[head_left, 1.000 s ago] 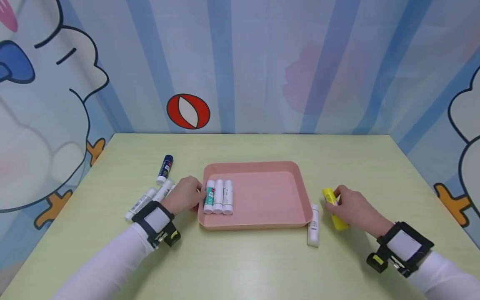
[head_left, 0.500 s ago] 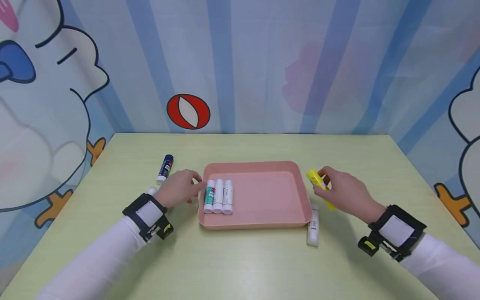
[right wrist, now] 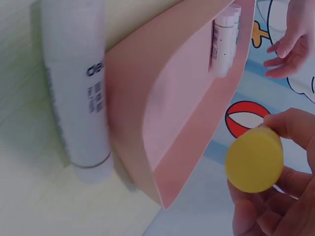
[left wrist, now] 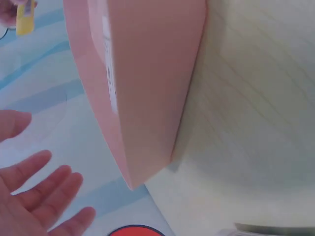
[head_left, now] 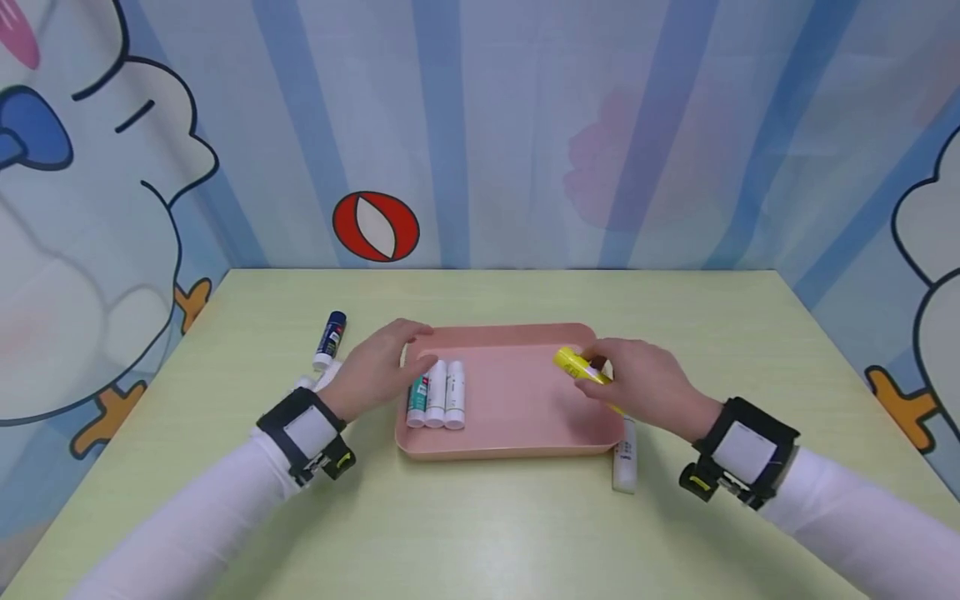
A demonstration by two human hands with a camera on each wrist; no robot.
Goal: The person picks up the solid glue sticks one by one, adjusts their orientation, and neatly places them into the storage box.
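A yellow glue stick (head_left: 579,365) is pinched between the thumb and fingers of my right hand (head_left: 643,380), held over the right part of the pink tray (head_left: 517,454). In the right wrist view its round yellow end (right wrist: 254,160) faces the camera. My left hand (head_left: 378,367) hovers at the tray's left end, fingers extended and holding nothing; the left wrist view shows its fingers (left wrist: 59,191) spread beside the tray wall. Three glue sticks lie side by side along the tray's left side: a green-and-white one (head_left: 417,404) and two white ones (head_left: 454,396), partly overlapped by my left thumb.
A white glue stick (head_left: 625,458) lies on the table against the tray's right front corner. To the left lies a dark blue glue stick (head_left: 331,337), with white glue sticks (head_left: 327,377) mostly hidden behind my left hand. A printed curtain (head_left: 510,133) stands behind the table.
My right hand has lifted the yellow glue stick from the table and carried it left over the tray. My left hand has risen and opened over the tray's left edge.
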